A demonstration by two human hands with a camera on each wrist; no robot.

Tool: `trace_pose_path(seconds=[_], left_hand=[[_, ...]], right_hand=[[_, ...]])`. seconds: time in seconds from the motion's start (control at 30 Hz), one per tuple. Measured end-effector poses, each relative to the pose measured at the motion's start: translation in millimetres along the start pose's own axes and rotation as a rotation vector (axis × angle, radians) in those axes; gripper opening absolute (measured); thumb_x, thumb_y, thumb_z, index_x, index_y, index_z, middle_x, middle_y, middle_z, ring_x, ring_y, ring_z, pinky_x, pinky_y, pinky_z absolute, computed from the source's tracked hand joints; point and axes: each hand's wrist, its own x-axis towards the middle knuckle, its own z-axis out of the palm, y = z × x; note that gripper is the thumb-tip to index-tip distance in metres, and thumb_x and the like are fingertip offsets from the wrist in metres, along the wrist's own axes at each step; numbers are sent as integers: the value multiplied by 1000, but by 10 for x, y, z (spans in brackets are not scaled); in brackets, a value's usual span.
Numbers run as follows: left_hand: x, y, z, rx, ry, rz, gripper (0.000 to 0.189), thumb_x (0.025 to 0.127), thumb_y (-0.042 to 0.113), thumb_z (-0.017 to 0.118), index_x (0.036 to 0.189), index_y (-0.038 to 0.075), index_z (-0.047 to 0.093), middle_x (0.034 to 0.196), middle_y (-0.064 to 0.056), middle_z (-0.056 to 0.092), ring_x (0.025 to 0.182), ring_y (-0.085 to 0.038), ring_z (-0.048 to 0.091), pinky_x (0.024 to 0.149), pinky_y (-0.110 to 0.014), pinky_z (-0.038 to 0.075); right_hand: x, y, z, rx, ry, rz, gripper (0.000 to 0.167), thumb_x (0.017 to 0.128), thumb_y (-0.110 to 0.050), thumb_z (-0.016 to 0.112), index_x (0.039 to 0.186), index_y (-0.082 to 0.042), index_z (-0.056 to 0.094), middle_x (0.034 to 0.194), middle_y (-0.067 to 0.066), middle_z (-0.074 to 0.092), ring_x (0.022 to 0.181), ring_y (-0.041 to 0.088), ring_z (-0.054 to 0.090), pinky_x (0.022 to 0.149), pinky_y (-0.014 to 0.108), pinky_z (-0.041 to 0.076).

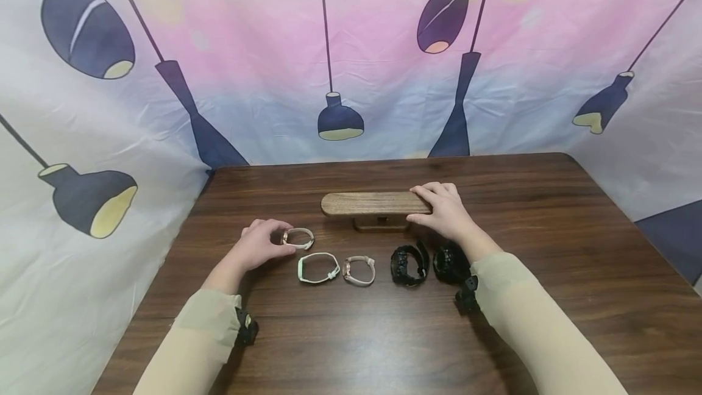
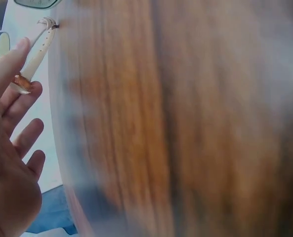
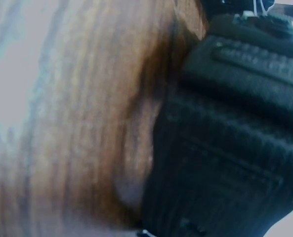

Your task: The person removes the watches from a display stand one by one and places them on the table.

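Note:
My left hand pinches a pale-strapped watch by its gold-coloured case, between thumb and fingers; the left wrist view shows the case at the fingertips. With the right hand I hold the right end of a wooden stand, a rounded bar on a low foot, thumb in front and fingers over the top. In front of the stand lie a white band, a pale pink watch and a black watch. Another black watch is under the right wrist, filling much of the right wrist view.
A dark brown wooden table carries everything. Behind it hangs a pastel cloth printed with lamps, reaching the table's far edge. Small black devices are strapped at both sleeves.

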Motion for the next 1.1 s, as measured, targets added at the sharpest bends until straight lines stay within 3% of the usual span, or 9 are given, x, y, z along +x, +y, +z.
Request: trace_pose_path(seconds=[0.57,0.87,1.1], left_hand=[[-176,-119,-60,32,-24,-43,44,74,37,78,108,12,65,104,-3,63,108,-31,43,87,-53,23],[-233,-168,-74,2,-72,-78,44,73,40,78,107,15,64,105,-2,62,108,-32,43,90,-58,20],[-298,-156,-126,47,-98,-64,41,71,36,80,103,16,63,104,-1,61,105,-31,43,85,-56,24]], right_hand=[[-14,-11,-16,-8,9,-5,62,80,-41,72,133,-13,53,125,11,49,113,36,34,95,52,28],[-26,-14,-15,-10,0,4,62,80,-42,72,133,-13,53,125,12,49,114,36,34,95,51,28],[-27,-20,-15,-7,5,3,62,80,-42,72,132,-13,54,124,11,49,115,37,33,96,52,28]])
